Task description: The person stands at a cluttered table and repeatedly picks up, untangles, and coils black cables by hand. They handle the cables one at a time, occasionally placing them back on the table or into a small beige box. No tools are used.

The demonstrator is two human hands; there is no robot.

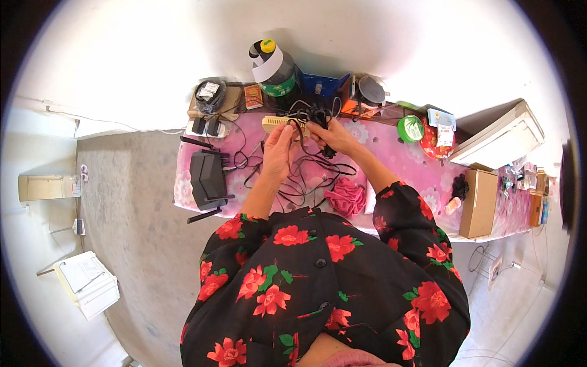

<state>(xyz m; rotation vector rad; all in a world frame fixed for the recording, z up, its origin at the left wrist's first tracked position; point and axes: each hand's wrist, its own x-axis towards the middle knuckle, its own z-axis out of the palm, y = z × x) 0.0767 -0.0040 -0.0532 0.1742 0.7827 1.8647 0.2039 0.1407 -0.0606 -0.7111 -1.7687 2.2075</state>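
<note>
My right hand (337,136) grips a bundle of black cables (320,115) above the pink floral tablecloth (399,169). Pinched between the fingertips of my left hand (279,149) is a single dark cable (290,134), close to that bundle. A cream-coloured slotted plastic case (274,122) sits just beyond my left fingers, partly covered by them. Loose loops of dark cable (305,183) sprawl over the cloth below both hands. Left of them stands a black router (207,176) with several antennas, wires running to its side.
Behind the hands are a large dark bottle (286,66) with a yellow cap and a blue container (323,85). A white power strip (223,130) with black adapters lies at left. A pink cloth scrunchie (347,197) is near the front edge. Further right stands a cardboard box (478,204).
</note>
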